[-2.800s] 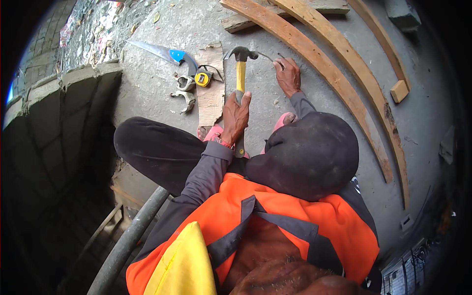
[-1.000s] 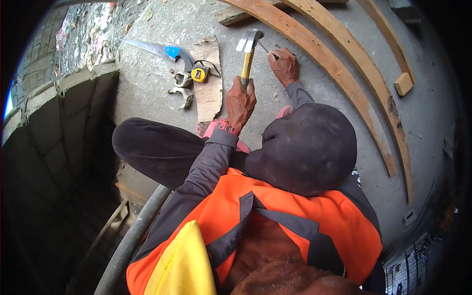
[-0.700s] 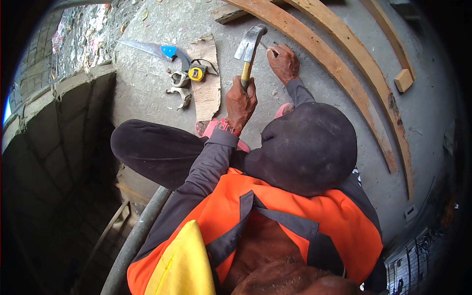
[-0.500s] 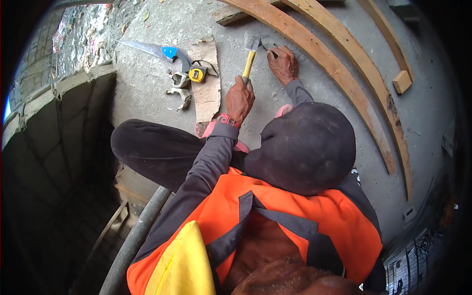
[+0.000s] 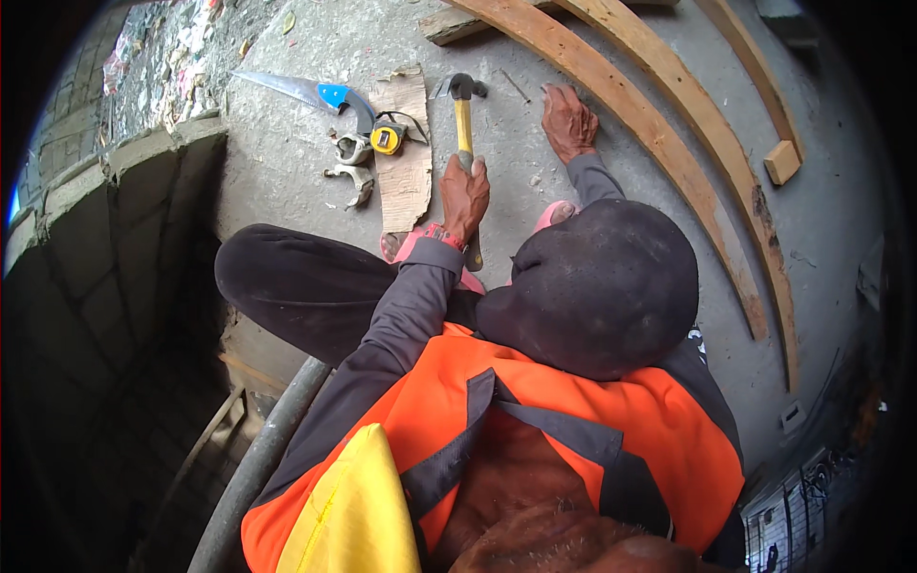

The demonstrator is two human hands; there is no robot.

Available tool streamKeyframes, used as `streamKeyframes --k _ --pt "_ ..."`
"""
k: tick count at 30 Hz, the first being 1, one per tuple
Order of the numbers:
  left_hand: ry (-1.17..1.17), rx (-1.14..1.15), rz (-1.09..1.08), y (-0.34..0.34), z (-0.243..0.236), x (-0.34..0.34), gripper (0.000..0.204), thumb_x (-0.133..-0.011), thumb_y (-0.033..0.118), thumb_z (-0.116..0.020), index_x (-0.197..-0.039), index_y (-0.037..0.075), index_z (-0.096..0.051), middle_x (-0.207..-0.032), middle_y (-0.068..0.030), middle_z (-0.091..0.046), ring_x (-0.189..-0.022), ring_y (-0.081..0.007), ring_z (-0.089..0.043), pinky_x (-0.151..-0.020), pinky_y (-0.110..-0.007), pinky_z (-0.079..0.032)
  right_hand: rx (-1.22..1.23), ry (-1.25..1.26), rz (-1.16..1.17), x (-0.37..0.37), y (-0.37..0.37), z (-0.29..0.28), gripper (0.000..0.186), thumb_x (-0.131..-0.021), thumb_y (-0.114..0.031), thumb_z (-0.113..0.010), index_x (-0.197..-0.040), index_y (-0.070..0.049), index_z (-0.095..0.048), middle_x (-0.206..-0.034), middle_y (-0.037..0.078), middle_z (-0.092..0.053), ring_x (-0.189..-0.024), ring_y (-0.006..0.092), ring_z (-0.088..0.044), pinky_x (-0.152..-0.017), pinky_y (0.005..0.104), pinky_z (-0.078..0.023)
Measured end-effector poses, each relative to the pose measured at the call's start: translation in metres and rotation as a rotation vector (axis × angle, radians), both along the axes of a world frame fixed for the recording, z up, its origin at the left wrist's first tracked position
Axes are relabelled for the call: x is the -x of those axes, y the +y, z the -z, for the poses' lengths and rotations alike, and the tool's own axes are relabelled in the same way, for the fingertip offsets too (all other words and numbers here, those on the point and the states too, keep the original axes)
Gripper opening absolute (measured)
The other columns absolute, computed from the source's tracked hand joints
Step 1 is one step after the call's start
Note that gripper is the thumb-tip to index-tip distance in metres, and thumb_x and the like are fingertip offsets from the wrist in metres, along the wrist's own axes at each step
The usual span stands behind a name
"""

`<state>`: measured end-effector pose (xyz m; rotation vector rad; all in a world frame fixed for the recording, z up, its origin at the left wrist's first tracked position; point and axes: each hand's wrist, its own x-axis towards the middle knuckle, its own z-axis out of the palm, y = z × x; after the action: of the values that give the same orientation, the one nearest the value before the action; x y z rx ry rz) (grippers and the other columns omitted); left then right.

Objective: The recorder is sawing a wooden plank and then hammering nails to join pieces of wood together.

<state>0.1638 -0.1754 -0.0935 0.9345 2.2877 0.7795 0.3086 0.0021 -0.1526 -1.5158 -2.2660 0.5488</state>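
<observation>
My left hand (image 5: 463, 201) is closed around the grip of a claw hammer (image 5: 463, 124) with a yellow handle and dark head, lying along the concrete floor (image 5: 287, 172). Beside it, my right hand (image 5: 570, 124) rests with fingers bent but apart, seemingly empty, just right of a thin nail (image 5: 516, 86). Left of the hammer lies a torn piece of plywood or cardboard (image 5: 404, 186), with a yellow tape measure (image 5: 386, 138) at its edge. A blue-and-grey handsaw (image 5: 333, 95) and two pale metal clamp-like pieces (image 5: 353, 186) lie farther left.
Curved wooden boards (image 5: 669, 153) and a small wood block (image 5: 781, 164) lie to the right; an older plank (image 5: 449, 27) is at the top. A block wall (image 5: 124, 220) with a dark drop runs down the left, and a metal pipe (image 5: 258, 458) slants beside my body.
My right hand has let go of the nail, which now lies on the floor, and moved slightly right with fingers loosened. The hammer in my left hand has turned more upright in the picture.
</observation>
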Motion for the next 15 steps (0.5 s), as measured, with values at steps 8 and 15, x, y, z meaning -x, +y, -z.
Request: streamKeyframes --k 8,15 --pt "-0.288 0.078 -0.157 0.008 -0.012 0.003 0.033 -0.099 0.031 -0.063 -0.092 0.0 -0.055 -0.062 -0.0067 -0.053 -0.048 -0.0193 -0.055 -0.042 -0.038 -0.047 0.346 0.548 0.097 0.028 -0.012 -0.012 0.023 -0.095 -0.018 -0.064 -0.114 -0.005 -0.068 -0.107 0.015 -0.068 -0.084 0.0374 -0.069 -0.077 0.0468 -0.056" --pt "-0.356 -0.028 -0.28 0.011 -0.044 0.014 0.033 -0.1 0.03 -0.062 -0.09 0.0 -0.052 -0.06 -0.0053 -0.05 -0.044 -0.0178 -0.052 -0.04 -0.036 -0.046 0.555 0.62 0.107 0.036 -0.016 -0.01 0.027 -0.09 -0.013 -0.069 -0.115 -0.004 -0.067 -0.101 0.017 -0.068 -0.096 0.0376 -0.068 -0.081 0.0432 -0.056"
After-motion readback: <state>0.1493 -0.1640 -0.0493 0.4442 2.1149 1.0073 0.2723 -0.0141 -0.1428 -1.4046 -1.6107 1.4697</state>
